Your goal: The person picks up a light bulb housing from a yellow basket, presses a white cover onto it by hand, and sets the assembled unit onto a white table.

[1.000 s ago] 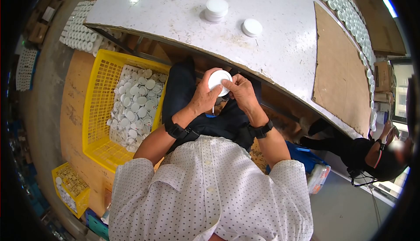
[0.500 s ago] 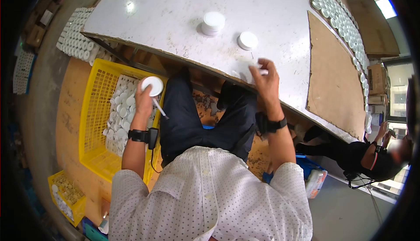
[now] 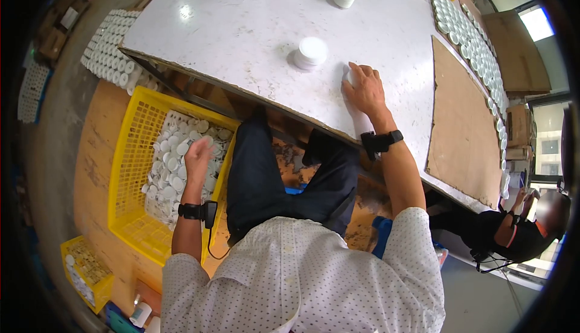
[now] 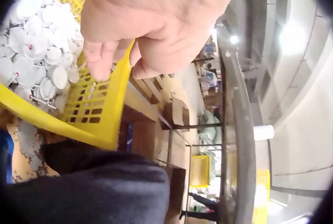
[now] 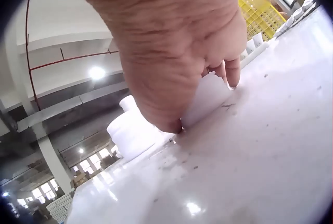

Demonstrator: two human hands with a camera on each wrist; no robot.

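My right hand (image 3: pixel 366 91) grips a white disc (image 5: pixel 207 99) by its rim (likely light, stiff and slick, best held there) near the table's (image 3: pixel 254 49) front edge, my left hand (image 3: pixel 197 158) empty and loose over the basket (image 3: pixel 124 158).

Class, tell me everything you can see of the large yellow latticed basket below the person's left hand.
The large yellow latticed basket looks plastic: roughly rectangular, open-topped, with solid rims and slotted walls. It stands upright beside the person's left leg. Many white round discs, some with thin stems, lie heaped inside. The left hand is over it; whether they touch is unclear.
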